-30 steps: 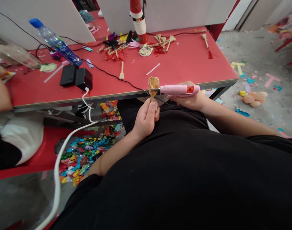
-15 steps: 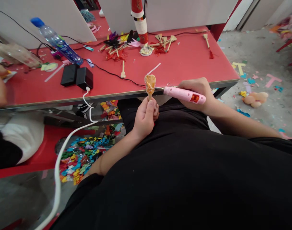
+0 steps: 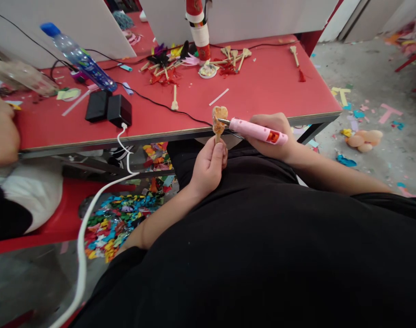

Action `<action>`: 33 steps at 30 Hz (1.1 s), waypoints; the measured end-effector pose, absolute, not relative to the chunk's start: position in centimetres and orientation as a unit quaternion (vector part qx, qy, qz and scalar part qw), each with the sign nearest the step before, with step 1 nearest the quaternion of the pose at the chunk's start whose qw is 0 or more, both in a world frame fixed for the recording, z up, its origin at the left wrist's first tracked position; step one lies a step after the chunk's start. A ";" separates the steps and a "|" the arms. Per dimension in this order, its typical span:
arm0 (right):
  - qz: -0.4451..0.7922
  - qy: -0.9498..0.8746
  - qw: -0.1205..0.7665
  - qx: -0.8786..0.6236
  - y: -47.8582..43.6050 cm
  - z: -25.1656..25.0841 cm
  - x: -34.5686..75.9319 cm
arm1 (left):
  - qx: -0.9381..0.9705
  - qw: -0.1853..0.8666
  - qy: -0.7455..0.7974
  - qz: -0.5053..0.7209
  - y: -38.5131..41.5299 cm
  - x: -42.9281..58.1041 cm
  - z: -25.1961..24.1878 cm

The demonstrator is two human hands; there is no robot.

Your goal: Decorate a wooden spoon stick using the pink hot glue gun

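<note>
Upright in my left hand [image 3: 210, 164] is a small wooden stick with a broad, lobed head [image 3: 219, 117], mottled orange-brown on the side facing me. Thumb and fingers close round its thin handle. From the right, my right hand [image 3: 274, 134] grips a pink pen-like tool [image 3: 259, 131] with a thin metal tip and an orange part set in its side. That tip lies at the face of the stick's head; whether it presses on it I cannot tell. Both hands are just in front of the table edge, above my lap.
The red table [image 3: 149, 120] carries a blue-capped bottle [image 3: 81, 61], black adapters [image 3: 119, 110], a pile of feathered sticks [image 3: 166, 68] and a small white dish [image 3: 208, 70]. A white cable [image 3: 83, 241] hangs at left. Another person's arm [image 3: 2, 132] rests at the far left.
The stick's head has shifted slightly right and turned a little. The pink tool has moved left, bringing its metal tip from beside the head to over its face.
</note>
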State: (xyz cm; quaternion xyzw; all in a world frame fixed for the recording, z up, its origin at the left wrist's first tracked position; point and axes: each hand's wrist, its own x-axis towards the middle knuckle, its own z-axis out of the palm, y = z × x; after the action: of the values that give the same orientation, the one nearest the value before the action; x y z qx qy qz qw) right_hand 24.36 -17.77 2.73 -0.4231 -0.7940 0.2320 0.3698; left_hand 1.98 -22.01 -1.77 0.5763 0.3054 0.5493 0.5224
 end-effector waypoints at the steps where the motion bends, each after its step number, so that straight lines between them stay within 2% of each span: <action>1: 0.230 -0.794 0.365 -0.429 -17.9 2.7 24.3 | 0.578 0.521 0.306 0.549 -22.0 2.0 -1.8; 6: 0.201 -0.809 0.334 -0.439 -18.1 2.6 24.6 | 0.574 0.523 0.311 0.547 -22.0 2.0 -1.9; 13: 0.069 -0.869 0.299 -0.388 -17.4 2.2 25.3 | 0.564 0.537 0.299 0.552 -21.9 2.0 -2.0; 20: -0.024 -0.878 0.350 -0.326 -16.8 0.8 25.6 | 0.542 0.573 0.284 0.545 -22.1 2.0 -1.6; 27: 0.082 -0.826 0.439 -0.343 -16.7 1.4 25.6 | 0.525 0.602 0.273 0.536 -22.3 2.0 -0.9; 33: 0.176 -0.807 0.429 -0.366 -15.8 2.0 25.2 | 0.521 0.629 0.259 0.516 -22.3 1.9 -0.6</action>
State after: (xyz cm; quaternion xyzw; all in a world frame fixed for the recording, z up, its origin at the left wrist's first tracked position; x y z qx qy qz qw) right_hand 25.22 -15.84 2.05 -0.3663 -0.8069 0.1761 0.4286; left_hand 1.92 -22.32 -0.62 0.5213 0.2585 0.5158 0.6288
